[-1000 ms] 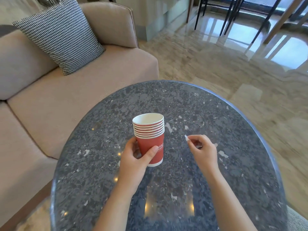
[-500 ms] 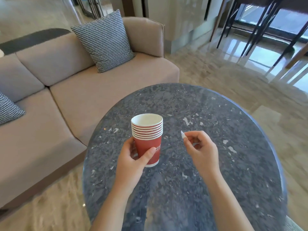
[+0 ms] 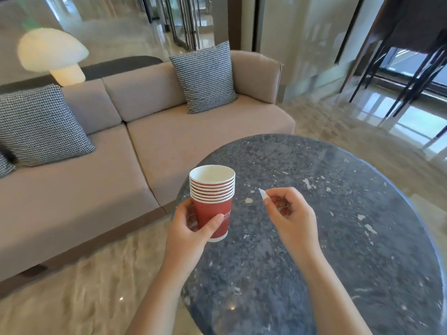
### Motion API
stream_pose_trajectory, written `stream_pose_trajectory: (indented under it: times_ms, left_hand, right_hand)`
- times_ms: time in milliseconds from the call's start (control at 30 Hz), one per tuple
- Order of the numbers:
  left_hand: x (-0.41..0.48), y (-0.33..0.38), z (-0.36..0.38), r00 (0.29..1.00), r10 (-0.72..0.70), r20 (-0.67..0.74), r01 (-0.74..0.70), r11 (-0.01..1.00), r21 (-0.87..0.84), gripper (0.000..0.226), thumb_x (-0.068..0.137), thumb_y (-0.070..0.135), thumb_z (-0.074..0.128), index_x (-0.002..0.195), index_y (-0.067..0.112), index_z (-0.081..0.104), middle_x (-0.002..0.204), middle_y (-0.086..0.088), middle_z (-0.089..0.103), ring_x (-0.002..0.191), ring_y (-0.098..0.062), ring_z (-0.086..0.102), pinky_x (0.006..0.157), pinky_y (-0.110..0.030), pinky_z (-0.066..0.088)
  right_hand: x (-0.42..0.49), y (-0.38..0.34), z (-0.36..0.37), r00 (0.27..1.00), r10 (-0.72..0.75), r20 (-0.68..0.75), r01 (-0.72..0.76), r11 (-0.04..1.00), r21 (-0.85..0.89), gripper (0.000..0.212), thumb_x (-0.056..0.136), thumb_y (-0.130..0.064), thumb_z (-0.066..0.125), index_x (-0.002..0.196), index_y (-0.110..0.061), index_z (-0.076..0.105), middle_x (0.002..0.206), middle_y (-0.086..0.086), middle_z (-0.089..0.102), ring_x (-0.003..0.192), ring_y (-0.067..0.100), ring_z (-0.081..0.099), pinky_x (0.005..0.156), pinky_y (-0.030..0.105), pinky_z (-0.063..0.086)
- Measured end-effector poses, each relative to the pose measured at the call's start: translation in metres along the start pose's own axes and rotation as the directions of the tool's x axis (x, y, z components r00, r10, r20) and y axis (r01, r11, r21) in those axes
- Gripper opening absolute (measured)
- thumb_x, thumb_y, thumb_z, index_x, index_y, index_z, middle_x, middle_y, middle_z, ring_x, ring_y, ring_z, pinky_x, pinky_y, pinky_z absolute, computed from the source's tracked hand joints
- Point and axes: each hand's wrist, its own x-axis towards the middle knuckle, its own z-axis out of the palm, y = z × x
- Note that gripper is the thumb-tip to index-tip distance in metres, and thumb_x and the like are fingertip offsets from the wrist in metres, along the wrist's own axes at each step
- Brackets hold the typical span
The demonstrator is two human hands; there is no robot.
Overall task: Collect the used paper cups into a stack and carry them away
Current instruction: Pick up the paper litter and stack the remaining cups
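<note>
Hands differ: left hand (image 3: 191, 228) curls round the cup stack (image 3: 212, 189) low down, right hand (image 3: 290, 213) beside it pinches a white scrap (image 3: 262, 193); held so low, the cup stack may tip in carrying

Left grip (image 3: 191, 228) wraps the cup stack (image 3: 211, 189), thumb in front. Right grip (image 3: 290, 213), fingers curled, pinches a white sliver (image 3: 262, 193). Forearms reach forward.

red paper cup stack (image 3: 211, 206): several nested, white rims, top one empty, upright, left hand (image 3: 188, 229) grips its base at table (image 3: 338, 238) edge
</note>
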Motion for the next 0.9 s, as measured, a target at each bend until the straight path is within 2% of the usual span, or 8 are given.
stream_pose_trajectory:
  times_ms: [100,200,333,400,533,633,767,900]
  left_hand:
    - [-0.022,-0.001,-0.036,0.998,0.002,-0.058,-0.002,1.000,0.008,0.072,0.048,0.054,0.079,0.109,0.025,0.056,0.103,0.012,0.068,0.089,0.000,0.065,0.073,-0.019,0.049]
    - [-0.049,-0.002,-0.075,0.990,-0.002,-0.144,-0.002,1.000,-0.027,0.068,0.052,0.050,0.083,0.110,0.028,0.055,0.105,0.011,0.066,0.088,0.001,0.064,0.069,-0.016,0.050]
    - [-0.084,-0.002,-0.122,0.968,0.006,-0.249,-0.026,0.997,-0.074,0.059,0.054,0.037,0.085,0.103,0.030,0.054,0.102,0.011,0.064,0.083,0.006,0.063,0.065,-0.009,0.048]
    - [-0.103,-0.005,-0.144,0.954,0.008,-0.300,-0.037,0.995,-0.092,0.053,0.056,0.030,0.078,0.103,0.029,0.053,0.101,0.009,0.064,0.080,0.007,0.063,0.063,-0.008,0.047]
    - [-0.143,-0.018,-0.187,0.920,-0.016,-0.391,-0.034,0.992,-0.121,0.055,0.065,0.017,0.078,0.113,0.019,0.053,0.103,0.007,0.064,0.082,0.006,0.064,0.063,-0.008,0.047]
    - [-0.175,-0.029,-0.219,0.887,-0.031,-0.460,-0.030,0.992,-0.124,0.048,0.068,0.010,0.077,0.109,0.022,0.054,0.101,0.007,0.065,0.081,0.006,0.064,0.062,-0.008,0.047]
    - [-0.217,-0.039,-0.260,0.824,-0.060,-0.564,-0.031,0.988,-0.150,0.048,0.060,0.026,0.078,0.102,0.029,0.055,0.097,0.011,0.066,0.080,0.007,0.064,0.060,-0.007,0.046]
    - [-0.256,-0.050,-0.298,0.728,-0.099,-0.678,-0.034,0.983,-0.181,0.056,0.052,0.037,0.086,0.099,0.033,0.055,0.090,0.015,0.066,0.078,0.008,0.064,0.060,-0.007,0.046]
  right_hand:
    - [-0.021,-0.021,0.021,0.996,-0.044,0.073,0.043,0.999,0.018,0.031,0.080,-0.010,0.067,0.074,-0.040,0.059,0.077,-0.008,0.061,0.067,0.005,0.054,0.061,0.009,0.041]
    - [-0.044,-0.044,0.044,0.983,-0.084,0.165,0.080,0.996,0.031,0.027,0.080,-0.016,0.068,0.075,-0.041,0.059,0.077,-0.009,0.061,0.067,0.006,0.054,0.063,0.011,0.042]
    - [-0.078,-0.072,0.073,0.953,-0.156,0.259,0.154,0.988,0.028,0.028,0.080,-0.013,0.068,0.074,-0.039,0.058,0.075,-0.010,0.060,0.066,0.001,0.052,0.061,0.008,0.039]
    - [-0.097,-0.085,0.087,0.930,-0.185,0.316,0.182,0.983,0.039,0.029,0.080,-0.013,0.068,0.075,-0.039,0.058,0.074,-0.009,0.059,0.066,0.001,0.052,0.061,0.007,0.039]
    - [-0.137,-0.104,0.118,0.869,-0.237,0.435,0.242,0.969,0.043,0.029,0.080,-0.016,0.067,0.076,-0.042,0.057,0.076,-0.012,0.059,0.069,0.003,0.053,0.060,0.009,0.041]
    - [-0.166,-0.115,0.144,0.810,-0.281,0.514,0.290,0.955,0.066,0.030,0.079,-0.018,0.066,0.079,-0.046,0.054,0.079,-0.018,0.058,0.074,0.001,0.055,0.061,0.007,0.042]
    - [-0.208,-0.127,0.179,0.725,-0.315,0.613,0.327,0.940,0.096,0.029,0.079,-0.021,0.065,0.080,-0.047,0.053,0.080,-0.019,0.058,0.077,0.004,0.056,0.063,0.015,0.049]
    - [-0.250,-0.143,0.210,0.636,-0.351,0.687,0.309,0.932,0.189,0.009,0.076,-0.040,0.059,0.076,-0.048,0.055,0.078,-0.018,0.060,0.074,0.005,0.056,0.063,0.019,0.049]
